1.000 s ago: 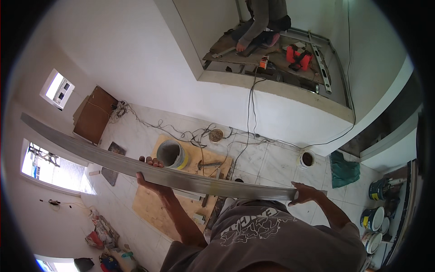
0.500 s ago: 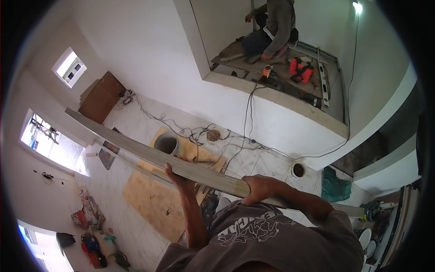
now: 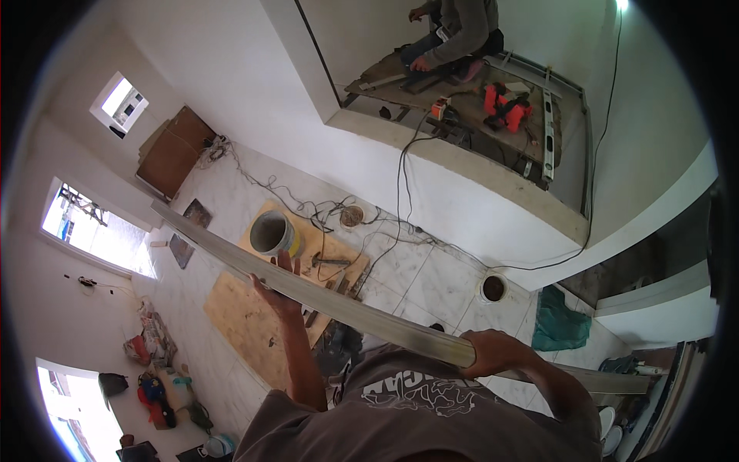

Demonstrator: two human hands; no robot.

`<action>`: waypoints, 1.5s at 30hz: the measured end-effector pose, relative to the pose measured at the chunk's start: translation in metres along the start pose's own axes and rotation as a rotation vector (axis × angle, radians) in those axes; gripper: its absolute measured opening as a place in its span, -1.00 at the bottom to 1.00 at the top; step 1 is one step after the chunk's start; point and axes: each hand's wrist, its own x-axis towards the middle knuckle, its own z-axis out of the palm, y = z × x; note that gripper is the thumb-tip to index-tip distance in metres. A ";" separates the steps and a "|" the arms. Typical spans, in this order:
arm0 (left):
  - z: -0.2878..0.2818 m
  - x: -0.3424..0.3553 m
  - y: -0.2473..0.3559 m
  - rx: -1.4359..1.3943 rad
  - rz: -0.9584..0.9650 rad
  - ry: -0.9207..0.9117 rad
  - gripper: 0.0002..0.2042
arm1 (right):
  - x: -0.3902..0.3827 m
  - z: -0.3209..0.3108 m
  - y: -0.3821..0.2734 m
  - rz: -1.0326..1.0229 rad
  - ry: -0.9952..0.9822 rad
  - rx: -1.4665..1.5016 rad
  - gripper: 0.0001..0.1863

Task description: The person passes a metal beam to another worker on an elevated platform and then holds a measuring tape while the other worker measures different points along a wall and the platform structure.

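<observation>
Here, our right hand (image 3: 494, 353) grips the long grey metal bar (image 3: 369, 316). Farther left, our left hand (image 3: 283, 302), fingers spread, sits beneath it.

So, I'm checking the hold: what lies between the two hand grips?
A stretch of the long grey bar, from left-hand grip to right-hand grip, in the head view.

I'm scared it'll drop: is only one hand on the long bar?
No, the left hand and the right hand are both on the bar.
</observation>
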 end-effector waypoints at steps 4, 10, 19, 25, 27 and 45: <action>0.003 -0.033 -0.064 0.062 -0.319 0.055 -0.48 | -0.039 0.000 0.075 0.098 0.135 -0.040 -0.33; 0.022 -0.096 -0.155 0.155 -0.753 -0.058 -0.45 | -0.098 0.024 0.199 0.332 0.192 -0.078 -0.34; 0.067 -0.138 -0.222 0.429 -1.263 -0.256 -0.54 | -0.161 0.104 0.301 0.559 0.321 0.114 -0.33; 0.072 -0.153 -0.246 0.531 -1.307 -0.368 -0.53 | -0.181 0.179 0.322 0.477 0.367 0.233 -0.42; 0.070 -0.154 -0.251 0.582 -1.322 -0.396 -0.53 | -0.185 0.208 0.325 0.313 0.470 0.344 -0.57; 0.054 -0.157 -0.277 0.343 -1.228 -0.216 -0.51 | -0.168 0.266 0.235 0.692 0.473 0.507 -0.42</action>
